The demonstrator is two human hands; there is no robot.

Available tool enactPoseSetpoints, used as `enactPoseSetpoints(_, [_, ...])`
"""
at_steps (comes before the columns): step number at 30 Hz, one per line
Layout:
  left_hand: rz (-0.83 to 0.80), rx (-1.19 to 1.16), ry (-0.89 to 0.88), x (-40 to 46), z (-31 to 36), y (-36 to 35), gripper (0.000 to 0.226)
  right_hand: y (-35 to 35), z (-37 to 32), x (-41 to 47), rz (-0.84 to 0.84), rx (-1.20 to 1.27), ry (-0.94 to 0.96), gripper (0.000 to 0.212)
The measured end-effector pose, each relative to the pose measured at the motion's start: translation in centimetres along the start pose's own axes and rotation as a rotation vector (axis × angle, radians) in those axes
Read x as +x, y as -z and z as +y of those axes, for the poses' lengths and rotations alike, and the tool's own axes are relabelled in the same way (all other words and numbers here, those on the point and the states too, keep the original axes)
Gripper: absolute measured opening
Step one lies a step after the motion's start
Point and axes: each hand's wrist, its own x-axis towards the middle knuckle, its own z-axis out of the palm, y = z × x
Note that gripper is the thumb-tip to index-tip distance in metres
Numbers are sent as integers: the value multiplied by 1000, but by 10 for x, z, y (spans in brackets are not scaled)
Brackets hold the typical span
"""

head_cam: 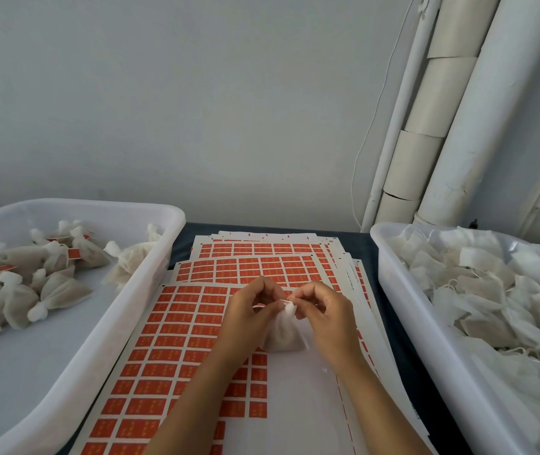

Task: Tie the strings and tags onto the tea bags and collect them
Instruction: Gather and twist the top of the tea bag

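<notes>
On the table, centre: a single tea bag point(283, 333) sits upright on the top sheet of tags point(176, 339), its neck gathered at the top, between the two hands.
Left hand: the left hand point(249, 310) has its fingers curled, thumb and fingertips pinching at the gathered neck of the bag, where a thin white string point(283, 300) shows.
Right hand: the right hand point(324, 310) is also curled, its thumb and forefinger pinching the string at the bag's neck from the other side; the other fingers are bent above the bag.
Tag sheets: several white sheets printed with rows of orange tags lie stacked and fanned on a dark table point(390, 323); the lower right part of the top sheet is bare white.
Left tub: a white plastic tub point(150, 277) left of the sheets holds tied tea bags point(32, 284) with knotted necks, a few with orange tags showing.
Right tub: a second white tub point(403, 310) right of the sheets is heaped with flat, untied bags point(478, 290) and loose strings.
Behind: a grey wall point(196, 93) and white pipes point(452, 110) leaning at the right.
</notes>
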Motion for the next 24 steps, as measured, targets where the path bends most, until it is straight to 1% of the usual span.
enactPoseSetpoints(2, [-49,-11,2,-2,0,-1,10,0,0,0,24,14,-3,21])
enactPoseSetpoints(4, [-122,-77,32,-4,-1,0,3,0,-1,0,47,27,-6,23])
enactPoseSetpoints(6, [-202,-97,45,-7,-2,-1,17,1,-1,0,71,32,-1,25])
enactPoseSetpoints(7, [-219,-61,32,-7,-2,-3,20,0,-1,1,77,27,2,26])
enactPoseSetpoints(9, [-189,3,3,-8,-1,-8,22,-1,-1,1,75,-4,18,29])
enactPoseSetpoints(11, [-153,-22,4,-7,0,-9,19,-1,-1,0,51,-44,49,28])
enactPoseSetpoints(13, [-140,-60,7,-6,-1,-8,13,2,1,0,15,-106,82,21])
enactPoseSetpoints(15, [-108,-69,10,-5,-1,-5,10,5,2,1,-39,-219,117,7])
enactPoseSetpoints(16, [-94,-77,13,-5,-1,-4,9,6,2,1,-58,-279,139,7])
enactPoseSetpoints(17, [-89,-89,13,-5,-1,-3,10,6,2,1,-73,-329,167,11])
enactPoseSetpoints(20, [-107,-89,11,-3,-3,-3,7,6,0,0,-90,-432,219,17])
enactPoseSetpoints(24, [-99,-26,10,-2,-5,-5,4,8,-1,0,-23,-473,210,13])
